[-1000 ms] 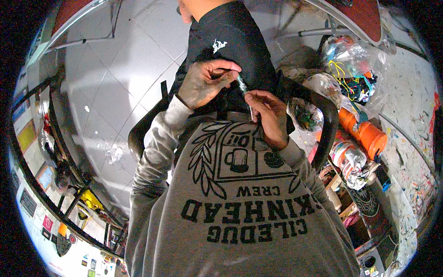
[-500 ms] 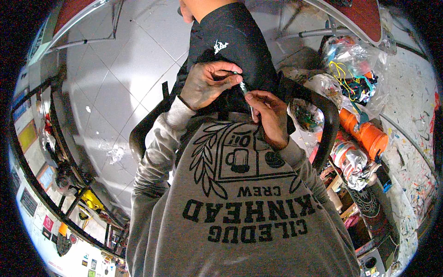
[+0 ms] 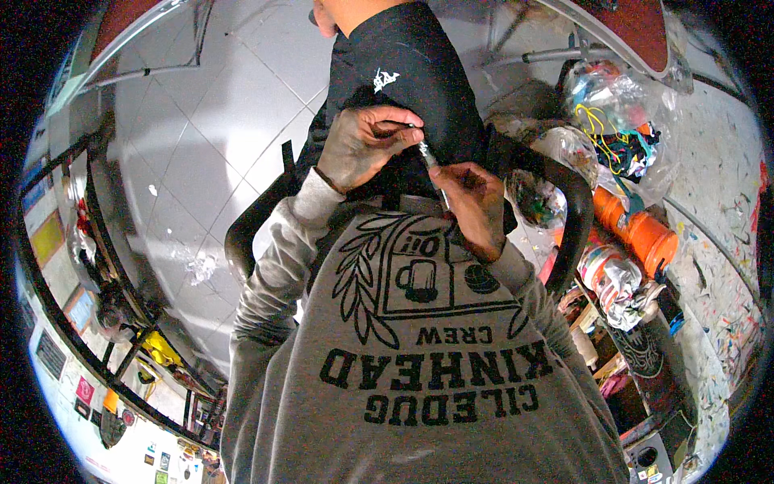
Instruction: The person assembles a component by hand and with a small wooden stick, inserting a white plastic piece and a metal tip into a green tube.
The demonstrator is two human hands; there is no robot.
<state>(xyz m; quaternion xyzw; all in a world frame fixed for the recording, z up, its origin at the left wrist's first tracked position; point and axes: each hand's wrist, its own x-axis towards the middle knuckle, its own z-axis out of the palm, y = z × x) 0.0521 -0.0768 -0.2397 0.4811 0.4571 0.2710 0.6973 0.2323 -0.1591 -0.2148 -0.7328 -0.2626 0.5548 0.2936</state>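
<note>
Pinching a thin silvery tool [image 3: 430,161] between them, both hands work close together over the black trousers [image 3: 407,73] on the person's lap. The left hand [image 3: 363,145] grips its far end with closed fingers, and the right hand [image 3: 472,202] clamps the near end, apparently to steady it. Plastic bags [image 3: 617,105] lie at the right.

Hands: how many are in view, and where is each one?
2. The left hand pinches the top of a thin silvery tool over the black garment. The right hand holds the tool's lower end, just above the grey sweatshirt.
</note>
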